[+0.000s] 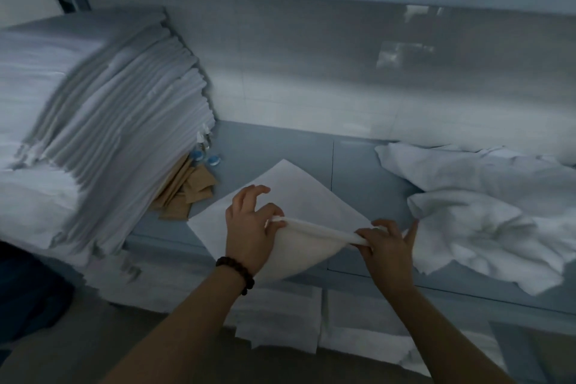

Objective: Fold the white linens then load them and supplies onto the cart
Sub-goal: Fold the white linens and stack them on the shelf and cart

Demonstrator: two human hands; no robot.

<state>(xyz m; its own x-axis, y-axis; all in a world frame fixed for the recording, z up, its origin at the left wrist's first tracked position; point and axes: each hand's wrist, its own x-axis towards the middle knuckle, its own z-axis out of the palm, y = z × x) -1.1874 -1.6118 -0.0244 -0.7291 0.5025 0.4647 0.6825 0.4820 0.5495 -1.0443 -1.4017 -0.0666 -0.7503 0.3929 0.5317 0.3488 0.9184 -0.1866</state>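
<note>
A folded edge of the white linen (299,196) was pinched by the left hand (249,227) and the right hand (386,246); crumpled linens (486,215) lay beside it.

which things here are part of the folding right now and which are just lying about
In use: white linen, left hand, right hand, crumpled linens, folded stack.
Lying about: brown packets, small bottles, blue caps, perhaps supplies for later.

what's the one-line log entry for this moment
step: folding | left hand: pinches white linen | right hand: pinches same edge | crumpled linens: waiting at right
</note>
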